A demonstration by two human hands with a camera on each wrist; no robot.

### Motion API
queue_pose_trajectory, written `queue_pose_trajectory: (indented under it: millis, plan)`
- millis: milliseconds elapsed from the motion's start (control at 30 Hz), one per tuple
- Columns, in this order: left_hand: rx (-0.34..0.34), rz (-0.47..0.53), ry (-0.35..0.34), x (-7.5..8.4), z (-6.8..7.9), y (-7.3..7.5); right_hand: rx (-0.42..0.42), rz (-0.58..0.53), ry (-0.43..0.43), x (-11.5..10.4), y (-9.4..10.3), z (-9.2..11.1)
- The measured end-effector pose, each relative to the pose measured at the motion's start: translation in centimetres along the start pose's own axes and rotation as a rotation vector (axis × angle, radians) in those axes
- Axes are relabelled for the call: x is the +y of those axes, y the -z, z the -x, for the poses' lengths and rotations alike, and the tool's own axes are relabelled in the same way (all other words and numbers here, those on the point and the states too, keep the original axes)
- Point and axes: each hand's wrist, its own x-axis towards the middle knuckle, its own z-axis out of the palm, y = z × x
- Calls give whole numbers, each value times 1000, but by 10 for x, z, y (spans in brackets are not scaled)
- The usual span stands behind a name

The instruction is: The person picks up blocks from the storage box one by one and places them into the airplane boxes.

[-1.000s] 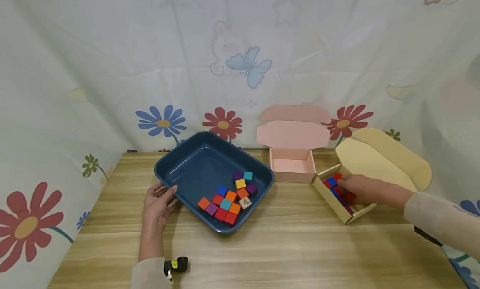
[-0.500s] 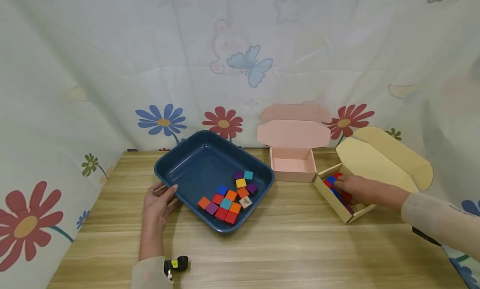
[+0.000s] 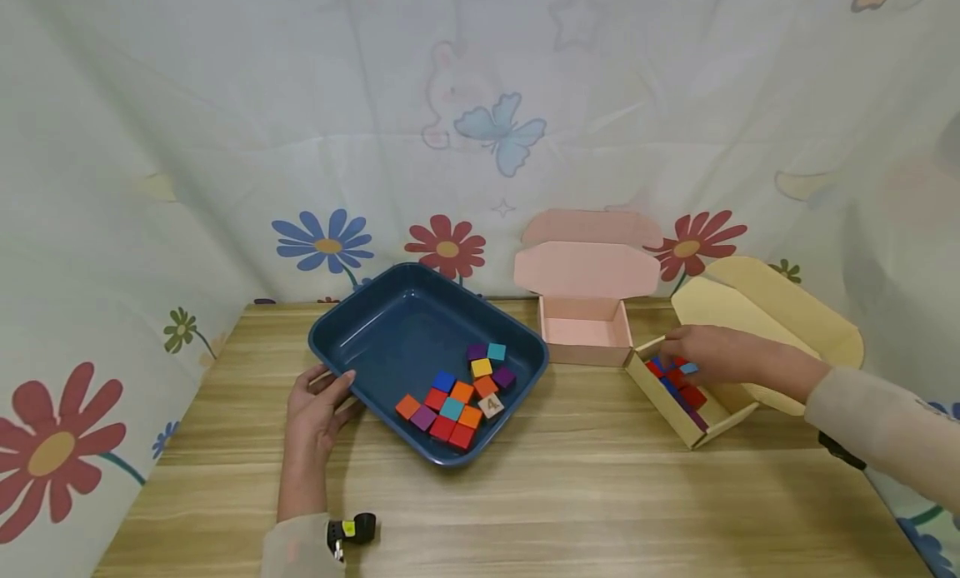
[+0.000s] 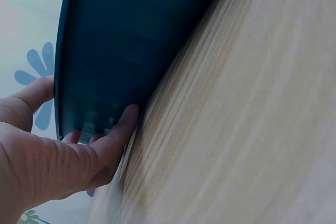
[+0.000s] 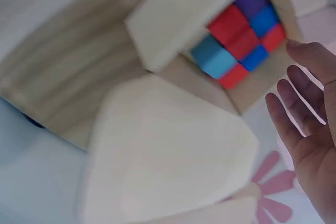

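At the left side of a dark blue tray (image 3: 382,336), my left hand (image 3: 315,411) grips the rim, thumb on top and fingers lower on the outer wall. The left wrist view shows the same hand (image 4: 47,156) close up against the tray. Several coloured cubes (image 3: 452,408) lie in the tray's front right part, with one plain cube marked 4 (image 3: 491,406). Over a yellow box (image 3: 663,407), my right hand (image 3: 720,357) holds nothing. Its fingers are spread apart in the right wrist view. Inside that box are red, blue and purple cubes and a light blue cube (image 5: 212,56).
Behind and left of the yellow box stands a pink box (image 3: 585,353) with its lid up. The yellow box's lid (image 3: 795,303) leans open toward the back right. A patterned curtain (image 3: 375,145) hangs behind the wooden table (image 3: 570,495).
My right hand has risen out of the yellow box toward its back edge. A light blue cube now shows among the cubes there. My left hand and the tray stay still.
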Motion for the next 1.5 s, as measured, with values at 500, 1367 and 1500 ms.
queue_pose_trajectory:
  millis: [500, 1367, 1500]
  plan:
    - [12, -15, -2, -2, 0, -2, 63, 6, 40, -41, 45, -41]
    - [22, -2, -10, 0, -1, -2, -126, 110, 278, -140, 56, -201]
    - [21, 10, -11, -1, -1, -1, -160, 101, 308, -157, 45, -225]
